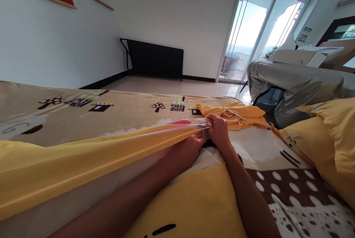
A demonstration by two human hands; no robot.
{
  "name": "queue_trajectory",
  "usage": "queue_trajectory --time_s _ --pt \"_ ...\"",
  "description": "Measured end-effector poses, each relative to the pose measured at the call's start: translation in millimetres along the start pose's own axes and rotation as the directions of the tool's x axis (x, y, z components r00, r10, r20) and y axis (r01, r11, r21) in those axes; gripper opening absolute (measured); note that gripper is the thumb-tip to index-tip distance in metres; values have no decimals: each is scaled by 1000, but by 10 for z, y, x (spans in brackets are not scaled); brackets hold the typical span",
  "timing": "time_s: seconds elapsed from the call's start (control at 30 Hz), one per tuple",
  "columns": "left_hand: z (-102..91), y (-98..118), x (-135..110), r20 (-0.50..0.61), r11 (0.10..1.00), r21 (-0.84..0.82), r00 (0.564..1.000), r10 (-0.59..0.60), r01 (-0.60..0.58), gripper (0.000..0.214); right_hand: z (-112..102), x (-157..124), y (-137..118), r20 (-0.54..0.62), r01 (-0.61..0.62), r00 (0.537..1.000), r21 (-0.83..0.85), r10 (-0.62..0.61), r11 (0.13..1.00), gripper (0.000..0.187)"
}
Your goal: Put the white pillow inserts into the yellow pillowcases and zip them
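Note:
A long yellow cloth [91,156] with a pink and white print near its gathered end stretches from the left edge to my hands. My right hand [219,129] pinches that gathered end with its fingers closed. Just below and to the left, my left hand [196,142] is closed on the cloth's lower edge, its fingertips partly hidden. Under my forearms lies a yellow cushion [199,201] with black marks. Right behind my right hand is a crumpled orange-yellow cloth [238,115].
A beige patterned blanket [133,106] covers the surface under everything. Yellow pillows [313,138] with a printed animal face lie at right. Beyond stand a plastic-covered sofa [299,77] bearing boxes [298,56], a black panel [155,58] by the wall, and a glass sliding door [257,27].

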State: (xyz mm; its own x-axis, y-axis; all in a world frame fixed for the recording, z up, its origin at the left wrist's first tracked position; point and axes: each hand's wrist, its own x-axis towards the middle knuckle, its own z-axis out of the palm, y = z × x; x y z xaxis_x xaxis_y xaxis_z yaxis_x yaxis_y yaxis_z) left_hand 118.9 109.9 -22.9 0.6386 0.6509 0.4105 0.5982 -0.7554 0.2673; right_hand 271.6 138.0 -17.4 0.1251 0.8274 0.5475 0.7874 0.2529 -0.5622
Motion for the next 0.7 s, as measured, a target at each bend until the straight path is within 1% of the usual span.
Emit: queue_trajectory --time_s 0.03,0.1,0.17,0.23,0.33,0.4,0.47,0.57,0.63,0.7 --pt "3 13 -9 20 994 106 1000 14 -16 42 5 4 10 -2 3 1000 1 -3 1000 34" --pt "9 37 -30 75 949 314 997 21 -43 36 4 7 17 -9 9 1000 4 -9 1000 34" --pt "6 61 -45 89 913 409 996 -20 -18 32 -7 5 12 -12 12 1000 12 -12 1000 34" --pt "-5 83 -40 56 898 438 995 -80 47 33 -17 2 3 -11 8 1000 14 -8 1000 34" --pt "-31 110 -6 16 888 435 985 -174 150 33 -23 -1 -3 -12 -3 1000 2 3 1000 34" --pt "-41 116 16 -6 885 436 984 -177 162 32 -22 -1 -2 -12 -6 1000 4 6 1000 34" --pt "-40 104 27 -48 896 417 988 -145 152 34 -21 0 -2 -12 -7 1000 11 8 1000 34" --pt "-20 58 23 -102 935 303 981 -162 186 38 -23 -1 -9 -18 -4 1000 17 4 1000 33" --pt "-1 21 16 -116 954 210 974 -193 214 36 -23 -4 -14 -23 -2 1000 18 2 1000 33" --pt "15 -3 13 -121 965 157 973 -194 212 33 -22 -4 -14 -26 -3 1000 16 4 1000 33"
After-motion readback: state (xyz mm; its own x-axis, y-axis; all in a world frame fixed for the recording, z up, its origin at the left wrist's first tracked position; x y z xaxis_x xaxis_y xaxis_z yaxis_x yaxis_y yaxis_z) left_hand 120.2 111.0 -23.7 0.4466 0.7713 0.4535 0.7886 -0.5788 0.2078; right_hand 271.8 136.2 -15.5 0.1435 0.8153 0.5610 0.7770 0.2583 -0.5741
